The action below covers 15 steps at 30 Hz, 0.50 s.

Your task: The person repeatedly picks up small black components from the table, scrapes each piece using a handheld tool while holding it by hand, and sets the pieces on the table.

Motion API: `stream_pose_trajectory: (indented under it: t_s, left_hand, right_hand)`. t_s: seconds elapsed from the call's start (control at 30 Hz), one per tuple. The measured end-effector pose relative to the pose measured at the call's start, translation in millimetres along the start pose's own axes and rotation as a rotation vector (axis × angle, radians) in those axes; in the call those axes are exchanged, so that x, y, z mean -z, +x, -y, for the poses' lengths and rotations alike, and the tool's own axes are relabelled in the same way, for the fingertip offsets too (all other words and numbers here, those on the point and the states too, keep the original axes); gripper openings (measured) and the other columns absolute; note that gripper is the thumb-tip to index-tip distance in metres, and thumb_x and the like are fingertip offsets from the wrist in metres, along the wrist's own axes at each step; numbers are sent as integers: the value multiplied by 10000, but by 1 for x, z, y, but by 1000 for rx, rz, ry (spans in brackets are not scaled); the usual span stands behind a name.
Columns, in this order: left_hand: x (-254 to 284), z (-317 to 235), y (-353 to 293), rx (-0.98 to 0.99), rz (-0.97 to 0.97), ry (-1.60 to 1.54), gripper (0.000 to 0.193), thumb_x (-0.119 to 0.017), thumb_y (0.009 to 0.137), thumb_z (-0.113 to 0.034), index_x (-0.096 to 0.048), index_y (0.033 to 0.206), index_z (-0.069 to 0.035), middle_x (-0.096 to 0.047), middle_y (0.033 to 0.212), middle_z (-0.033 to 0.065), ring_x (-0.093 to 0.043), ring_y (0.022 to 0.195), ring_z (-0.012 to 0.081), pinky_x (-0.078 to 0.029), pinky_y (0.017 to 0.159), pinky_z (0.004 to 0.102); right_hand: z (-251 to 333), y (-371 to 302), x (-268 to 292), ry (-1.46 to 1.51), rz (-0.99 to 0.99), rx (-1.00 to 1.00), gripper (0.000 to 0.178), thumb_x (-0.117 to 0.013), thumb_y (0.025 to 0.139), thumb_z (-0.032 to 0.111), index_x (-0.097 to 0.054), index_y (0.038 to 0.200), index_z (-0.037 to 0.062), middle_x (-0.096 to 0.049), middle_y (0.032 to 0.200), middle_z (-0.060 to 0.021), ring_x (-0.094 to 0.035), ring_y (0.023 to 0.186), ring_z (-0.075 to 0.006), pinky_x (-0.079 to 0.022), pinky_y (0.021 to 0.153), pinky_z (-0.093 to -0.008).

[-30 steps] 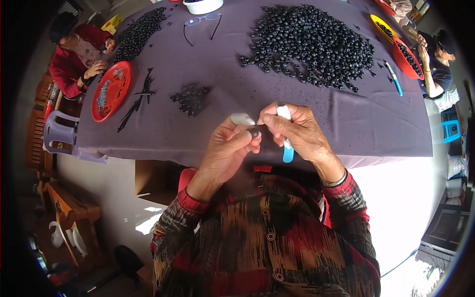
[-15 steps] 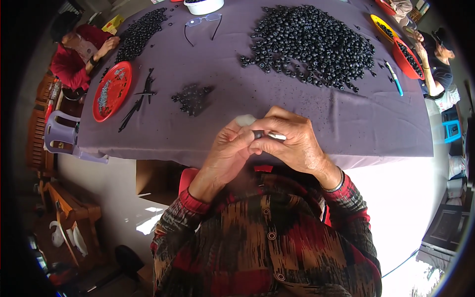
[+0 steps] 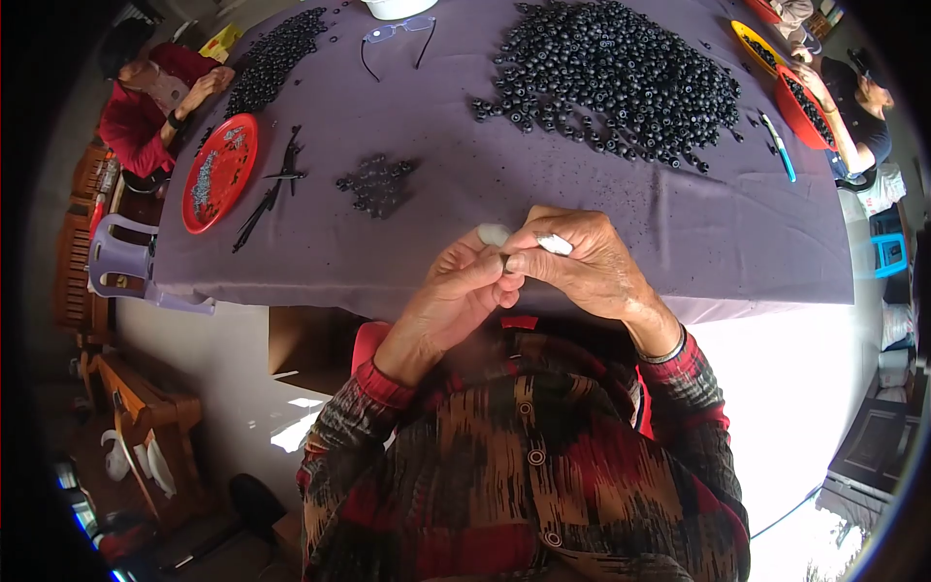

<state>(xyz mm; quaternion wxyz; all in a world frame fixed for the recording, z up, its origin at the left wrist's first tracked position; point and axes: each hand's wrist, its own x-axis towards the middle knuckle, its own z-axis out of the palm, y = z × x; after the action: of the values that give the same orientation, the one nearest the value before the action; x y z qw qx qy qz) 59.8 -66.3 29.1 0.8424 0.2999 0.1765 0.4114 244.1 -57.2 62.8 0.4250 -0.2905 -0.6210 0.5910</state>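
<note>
Above the near edge of the purple-covered table, my two hands meet fingertip to fingertip. My left hand (image 3: 454,289) is closed in a pinch on a small dark piece (image 3: 505,261), mostly hidden by the fingers. The right hand (image 3: 593,269) is also closed, its thumb and forefinger pinching at that same spot; what they hold is hidden. White covering wraps a fingertip of the left hand (image 3: 493,234) and a finger of the right (image 3: 554,243). Beyond them lies a small cluster of black ring-shaped parts (image 3: 376,184), and farther right a large heap of similar parts (image 3: 616,82).
A red plate (image 3: 248,145) with small grey pieces sits at left, beside black-handled slim tools (image 3: 276,184). Eyeglasses (image 3: 398,31), a white bowl (image 3: 400,10), a blue-white pen (image 3: 779,147), a red bowl (image 3: 803,112) and a yellow plate (image 3: 754,47) lie farther off. People sit at both sides.
The dark piece showed plainly between my fingers before and is now mostly covered. My right hand has turned slightly, so its wrapped finger lies higher, and its thumb has closed on the left fingertips.
</note>
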Motion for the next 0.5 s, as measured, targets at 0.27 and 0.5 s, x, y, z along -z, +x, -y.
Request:
stream_pose_trajectory:
  t_s: [0.27,0.5]
  left_hand:
    - [-3,1,2,21,1,-44,164,-585,917,-139,-575,1075,-97,-541,842,-23,-493,780,84,-425,684,246]
    - [-4,-3,-2,-55,-35,-67,157,-594,904,-97,-588,1061,-89,-567,816,-1,-512,783,108,-435,682,270]
  right_hand:
    - [7,-1,1,-196,-14,10,134,-634,893,94,-673,927,-29,-616,801,-52,-612,728,-114,-492,663,-250]
    - [26,-2,1,-604,-184,38,162,-602,920,161,-622,891,3,-589,707,-70,-573,642,-138,-466,612,-282]
